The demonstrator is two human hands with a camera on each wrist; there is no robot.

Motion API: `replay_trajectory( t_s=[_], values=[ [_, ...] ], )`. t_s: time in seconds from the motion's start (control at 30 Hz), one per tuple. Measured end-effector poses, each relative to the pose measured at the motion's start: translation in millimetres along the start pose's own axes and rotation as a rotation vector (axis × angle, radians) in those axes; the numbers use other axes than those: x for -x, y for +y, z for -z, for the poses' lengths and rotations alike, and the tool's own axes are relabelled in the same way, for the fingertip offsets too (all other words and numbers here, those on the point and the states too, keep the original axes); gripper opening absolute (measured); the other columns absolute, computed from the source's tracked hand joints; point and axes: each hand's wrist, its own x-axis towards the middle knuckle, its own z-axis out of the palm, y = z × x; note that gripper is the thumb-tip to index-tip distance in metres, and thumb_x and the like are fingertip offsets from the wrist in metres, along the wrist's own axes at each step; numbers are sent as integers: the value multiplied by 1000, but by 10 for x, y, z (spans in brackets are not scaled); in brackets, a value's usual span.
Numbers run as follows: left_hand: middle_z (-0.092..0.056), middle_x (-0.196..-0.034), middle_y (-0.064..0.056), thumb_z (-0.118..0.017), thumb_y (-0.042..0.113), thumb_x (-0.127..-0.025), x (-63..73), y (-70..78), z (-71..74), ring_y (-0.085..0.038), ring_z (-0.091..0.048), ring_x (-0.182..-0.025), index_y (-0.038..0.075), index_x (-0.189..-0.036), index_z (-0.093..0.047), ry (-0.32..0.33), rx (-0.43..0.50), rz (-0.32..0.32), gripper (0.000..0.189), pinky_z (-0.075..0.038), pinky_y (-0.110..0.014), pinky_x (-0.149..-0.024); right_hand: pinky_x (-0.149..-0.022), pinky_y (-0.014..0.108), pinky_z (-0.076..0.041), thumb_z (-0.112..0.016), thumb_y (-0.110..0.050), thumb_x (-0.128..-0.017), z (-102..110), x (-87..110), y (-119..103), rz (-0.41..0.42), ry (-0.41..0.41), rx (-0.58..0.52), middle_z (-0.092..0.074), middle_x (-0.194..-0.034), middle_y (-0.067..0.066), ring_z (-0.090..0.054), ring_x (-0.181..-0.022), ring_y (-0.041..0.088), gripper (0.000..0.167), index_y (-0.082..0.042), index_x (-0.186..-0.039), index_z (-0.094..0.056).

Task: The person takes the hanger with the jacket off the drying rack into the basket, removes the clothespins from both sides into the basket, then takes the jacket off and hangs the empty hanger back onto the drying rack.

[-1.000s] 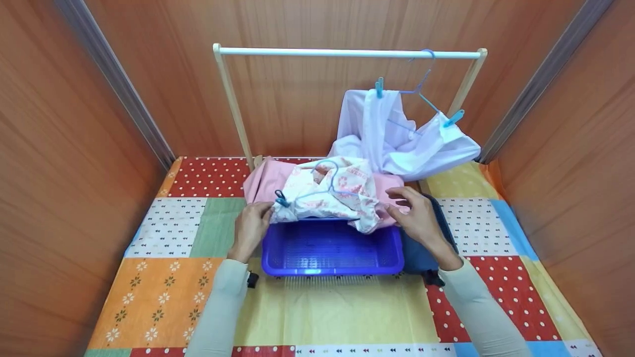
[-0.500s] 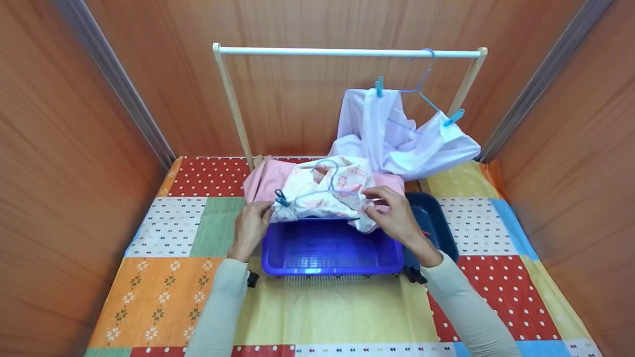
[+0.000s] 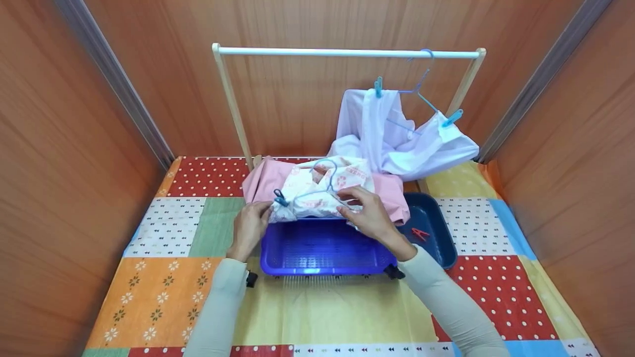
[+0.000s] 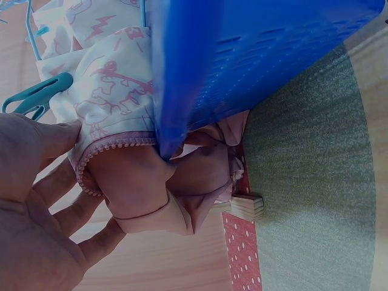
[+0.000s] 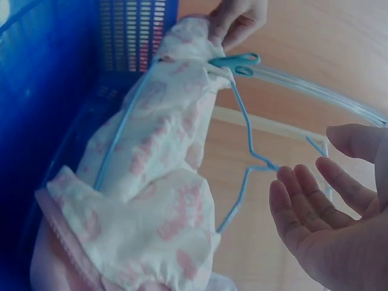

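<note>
1. pinching the printed garment (image 3: 312, 204) at its left end, beside the teal clothespin (image 4: 56, 88), with the left hand (image 3: 249, 228).
2. holding the right hand (image 3: 369, 215) unclenched, gripping nothing, just beside the hanger (image 3: 331, 187), nearer its hook.
3. finding the hanger running left to right between both hands, atop the garment at the far rim of the blue basket (image 3: 317, 271).
4. losing its right end behind the right hand; leaving fingertip contact uncertain.

Orange-brown wood-grain walls (image 3: 307, 109), grey corner strips (image 3: 119, 83), colourful patchwork-print cloth (image 3: 357, 317) below.
</note>
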Motion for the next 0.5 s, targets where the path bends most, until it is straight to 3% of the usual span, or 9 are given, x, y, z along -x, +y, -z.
replay_trajectory(
  t_s=[0.27,0.5],
  values=[
    [-76,-101,-7,-68,14,-91,-8,9,-6,-31,-69,-97,11,-105,-77,-4,3,8,17,-54,-51,-80,-89,46,-56,-72,-7,-86,-305,-128,-48,64,-45,11,-70,-110,20,-69,-102,30,27,1,-112,-68],
    [-76,-100,-7,-69,13,-91,-10,22,0,-31,-69,-95,11,-105,-77,-3,6,16,16,-54,-50,-79,-86,43,-56,-72,-8,-85,-470,-242,-74,161,-45,119,-70,-108,13,-67,-100,26,29,-2,-113,-68]
  ],
)
